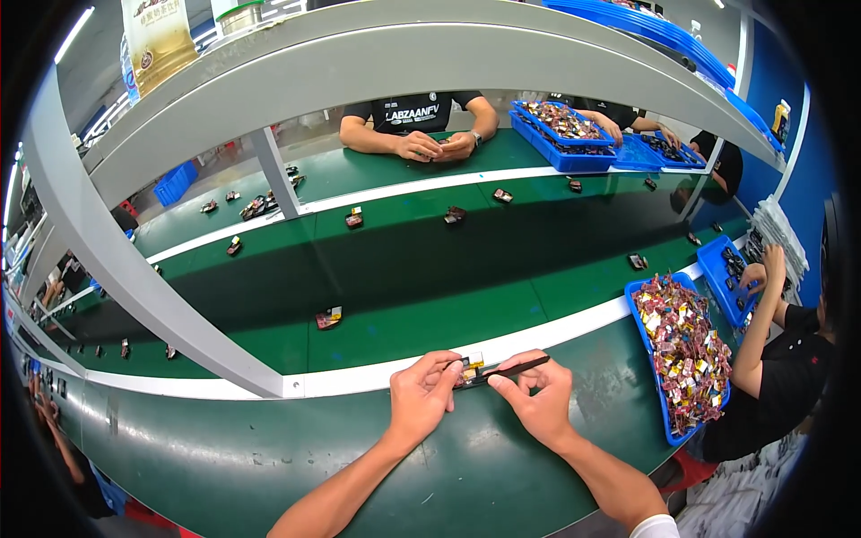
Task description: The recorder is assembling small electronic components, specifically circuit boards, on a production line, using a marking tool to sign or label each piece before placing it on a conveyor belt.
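Long, smooth dark-green worktop (242, 448) in front, green conveyor belt (404, 336) beyond it, flat white rail (565, 334) between the two. Grey metal shelf frame (448, 49) spans overhead. Small dark parts with red, white and yellow bits sit spaced out along the belt.

Left hand (420, 394): thumb and fingers pinched on a small black-cased unit with yellow and white patches (472, 364). Unit is between the two hands, by the rail. Right hand (543, 394): thumb and fingers gripping a slim black stick-like tool (527, 366), near end at the unit; can't tell if it touches.

Right of the hands: blue plastic tray (634, 309) heaped with small red, white and yellow parts. Co-worker in black (794, 372) just past it. Across the belt: co-worker in black T-shirt (417, 115), hands close together.
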Action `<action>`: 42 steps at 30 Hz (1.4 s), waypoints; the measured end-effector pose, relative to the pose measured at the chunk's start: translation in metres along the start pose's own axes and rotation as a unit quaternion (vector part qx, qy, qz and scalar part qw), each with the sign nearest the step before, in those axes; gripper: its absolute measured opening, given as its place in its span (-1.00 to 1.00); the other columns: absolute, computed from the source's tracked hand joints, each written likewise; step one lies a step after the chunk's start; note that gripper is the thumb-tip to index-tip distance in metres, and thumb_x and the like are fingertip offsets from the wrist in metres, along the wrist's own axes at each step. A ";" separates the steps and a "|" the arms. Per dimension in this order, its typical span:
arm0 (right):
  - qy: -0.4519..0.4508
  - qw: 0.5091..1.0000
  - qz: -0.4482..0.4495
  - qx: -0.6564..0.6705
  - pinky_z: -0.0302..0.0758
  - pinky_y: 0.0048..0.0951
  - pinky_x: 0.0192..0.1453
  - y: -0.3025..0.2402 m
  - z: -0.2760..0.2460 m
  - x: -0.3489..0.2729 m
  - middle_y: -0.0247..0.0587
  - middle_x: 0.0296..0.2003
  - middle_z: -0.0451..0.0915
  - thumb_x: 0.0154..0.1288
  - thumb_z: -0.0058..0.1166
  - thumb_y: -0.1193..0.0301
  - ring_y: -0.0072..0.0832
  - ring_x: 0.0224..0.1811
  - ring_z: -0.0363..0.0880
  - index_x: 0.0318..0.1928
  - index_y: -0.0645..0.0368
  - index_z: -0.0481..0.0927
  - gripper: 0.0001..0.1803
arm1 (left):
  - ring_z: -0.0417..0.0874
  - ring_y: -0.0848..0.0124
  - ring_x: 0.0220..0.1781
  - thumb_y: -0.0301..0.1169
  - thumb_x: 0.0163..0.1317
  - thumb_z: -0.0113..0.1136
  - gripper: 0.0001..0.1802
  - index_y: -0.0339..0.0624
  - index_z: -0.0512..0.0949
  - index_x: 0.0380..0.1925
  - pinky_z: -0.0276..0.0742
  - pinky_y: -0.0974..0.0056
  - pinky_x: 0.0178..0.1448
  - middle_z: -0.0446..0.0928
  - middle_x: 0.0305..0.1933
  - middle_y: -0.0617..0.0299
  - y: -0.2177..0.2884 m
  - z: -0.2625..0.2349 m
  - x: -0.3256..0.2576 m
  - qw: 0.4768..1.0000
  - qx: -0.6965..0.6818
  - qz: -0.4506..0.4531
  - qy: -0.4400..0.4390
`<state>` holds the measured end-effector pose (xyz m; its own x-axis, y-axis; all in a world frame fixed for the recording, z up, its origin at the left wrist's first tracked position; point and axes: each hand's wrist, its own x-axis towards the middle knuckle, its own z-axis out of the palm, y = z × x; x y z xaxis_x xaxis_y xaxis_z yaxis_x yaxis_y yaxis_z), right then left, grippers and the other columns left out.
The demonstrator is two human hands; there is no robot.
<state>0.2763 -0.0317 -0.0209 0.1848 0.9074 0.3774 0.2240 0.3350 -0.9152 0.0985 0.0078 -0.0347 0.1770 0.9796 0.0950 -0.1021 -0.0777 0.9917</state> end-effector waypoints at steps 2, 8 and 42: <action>0.004 1.000 0.001 -0.001 0.12 -0.73 -0.59 -0.001 0.001 -0.001 -0.40 -0.49 0.66 0.15 0.37 0.65 -0.89 -0.68 0.24 -0.23 0.31 0.64 -0.81 | 0.52 0.59 -0.64 -0.50 0.41 0.19 -0.79 -0.42 0.61 -0.05 0.28 0.49 -0.64 0.64 -0.43 0.19 -0.001 0.000 -0.001 1.000 0.005 0.009 -0.003; -0.015 0.999 0.039 0.017 0.20 -0.76 -0.55 -0.002 -0.002 0.000 -0.31 -0.42 0.70 0.17 0.35 0.66 -0.87 -0.62 0.34 -0.20 0.32 0.60 -0.79 | 0.58 0.52 -0.60 -0.50 0.41 0.18 -0.78 -0.43 0.59 -0.03 0.39 0.47 -0.61 0.64 -0.41 0.14 0.004 -0.001 0.000 0.999 0.006 -0.014 -0.040; -0.044 0.966 0.147 0.209 0.57 -0.68 -0.24 0.005 -0.008 0.006 -0.10 -0.30 0.69 0.23 0.26 0.74 -0.61 -0.27 0.69 -0.16 0.40 0.55 -0.80 | 0.65 0.47 -0.57 -0.47 0.42 0.18 -0.75 -0.44 0.62 -0.02 0.49 0.44 -0.57 0.64 -0.43 0.14 -0.003 -0.008 0.004 0.993 -0.061 -0.050 -0.091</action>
<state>0.2860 -0.0269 -0.0219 0.0945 0.9909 0.0962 -0.2356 0.1162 -0.9649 0.0919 0.0137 -0.0377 0.3654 0.9306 0.0217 -0.1904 0.0519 0.9803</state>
